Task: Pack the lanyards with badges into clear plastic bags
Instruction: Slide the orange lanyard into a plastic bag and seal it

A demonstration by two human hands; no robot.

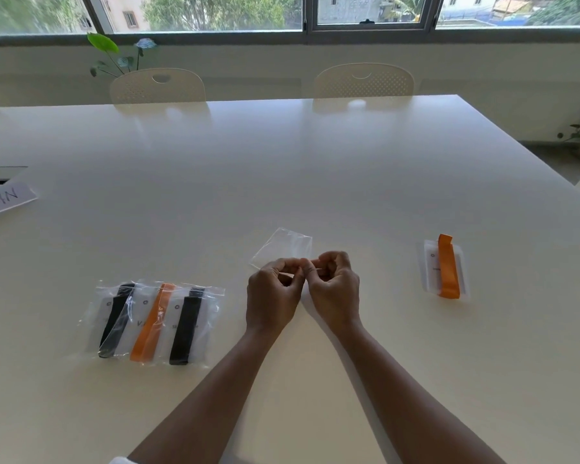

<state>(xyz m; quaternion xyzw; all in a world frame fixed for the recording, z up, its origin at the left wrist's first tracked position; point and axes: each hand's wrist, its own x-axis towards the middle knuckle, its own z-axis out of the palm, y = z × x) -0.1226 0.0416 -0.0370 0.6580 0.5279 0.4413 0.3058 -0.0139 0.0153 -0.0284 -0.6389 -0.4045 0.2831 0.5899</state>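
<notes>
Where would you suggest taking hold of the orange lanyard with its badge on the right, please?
Pinch the near end of the orange lanyard, coming from above on the near side. It lies flat, lengthwise along the badge, and its folded near end overhangs the card's edge, so fingers can get under it there. The right hand is nearer.

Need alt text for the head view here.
Both hands, left hand and right hand, pinch the near edge of an empty clear bag over a white table. Three bagged lanyards lie left; an unbagged orange lanyard with badge lies right.
</notes>
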